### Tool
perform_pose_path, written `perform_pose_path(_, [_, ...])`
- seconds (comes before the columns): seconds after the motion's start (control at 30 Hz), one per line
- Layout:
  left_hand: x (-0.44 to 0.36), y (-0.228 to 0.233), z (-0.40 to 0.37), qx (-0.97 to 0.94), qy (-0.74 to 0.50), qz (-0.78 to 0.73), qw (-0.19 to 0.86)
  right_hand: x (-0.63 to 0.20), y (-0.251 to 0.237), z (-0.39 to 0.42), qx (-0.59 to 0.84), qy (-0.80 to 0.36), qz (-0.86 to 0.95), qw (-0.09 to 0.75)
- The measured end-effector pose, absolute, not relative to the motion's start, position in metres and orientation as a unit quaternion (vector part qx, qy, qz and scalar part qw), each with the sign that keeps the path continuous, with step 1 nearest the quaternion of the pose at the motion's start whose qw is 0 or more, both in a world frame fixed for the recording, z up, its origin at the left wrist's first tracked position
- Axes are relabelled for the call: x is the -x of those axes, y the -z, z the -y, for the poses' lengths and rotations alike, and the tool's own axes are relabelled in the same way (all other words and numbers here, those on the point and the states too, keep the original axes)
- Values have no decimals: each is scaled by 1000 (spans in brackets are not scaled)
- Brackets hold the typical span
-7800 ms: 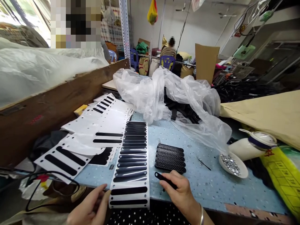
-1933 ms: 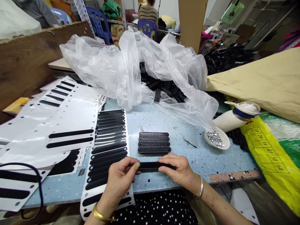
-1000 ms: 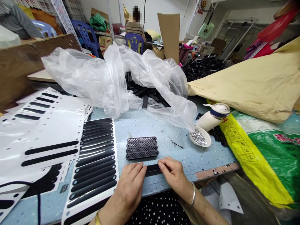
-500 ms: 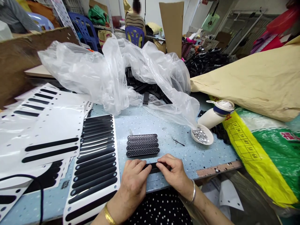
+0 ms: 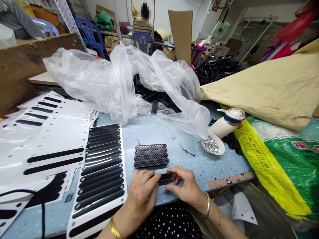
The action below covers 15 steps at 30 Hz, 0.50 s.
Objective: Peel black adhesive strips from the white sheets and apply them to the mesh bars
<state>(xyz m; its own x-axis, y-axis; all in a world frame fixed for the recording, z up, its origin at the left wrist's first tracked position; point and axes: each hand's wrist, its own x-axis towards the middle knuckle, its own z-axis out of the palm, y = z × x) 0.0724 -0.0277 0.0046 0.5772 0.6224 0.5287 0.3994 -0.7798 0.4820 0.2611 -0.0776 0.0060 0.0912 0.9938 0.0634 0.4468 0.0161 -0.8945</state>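
A narrow black plastic piece with a rounded end (image 5: 165,177) lies low over the table's front edge. My left hand (image 5: 143,187) is closed on its left end, the fingers hiding that part. At the other end, my right hand (image 5: 185,182) has its thumb and fingers spread apart; the fingertips are close to the piece, and I cannot tell if they touch it. Just beyond sits a row of several black lattice-patterned pieces (image 5: 151,156), side by side. Left of my hands is a white sheet of long black stickers (image 5: 102,172), some strips of it glossy.
A white bowl of small shiny bits (image 5: 213,144) stands at right beside a cream bottle (image 5: 225,124). Clear plastic bags (image 5: 99,83) cover black parts (image 5: 154,106) at the back. More sticker sheets (image 5: 57,132) overlap at left, near a black cable (image 5: 43,212). Someone sits far behind.
My right hand has let go of the piece's right end: its thumb has come down and away, its fingers have spread, and that end shows. The left hand keeps its hold.
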Motion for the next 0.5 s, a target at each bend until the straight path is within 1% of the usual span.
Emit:
perform_pose_path(0.07, [-72,-3,26,-881,-349,-284,147,-259,-4,75,619,-334,568,427])
perform_pose_path(0.17, [-74,-3,29,-894,-326,-281,123,-255,1,73,632,-308,566,430])
perform_pose_path(0.27, [-73,-9,37,-897,-299,-297,136,-251,8,76,639,-262,584,427])
perform_pose_path(0.33, [-67,-16,43,-895,-289,-307,147,-251,13,78,627,-254,598,431])
perform_pose_path(0.43, [-41,-32,57,-878,-314,-333,138,-252,15,78,597,-230,627,445])
perform_pose_path(0.5, [-9,-40,71,-847,-365,-370,112,-253,11,79,584,-218,641,447])
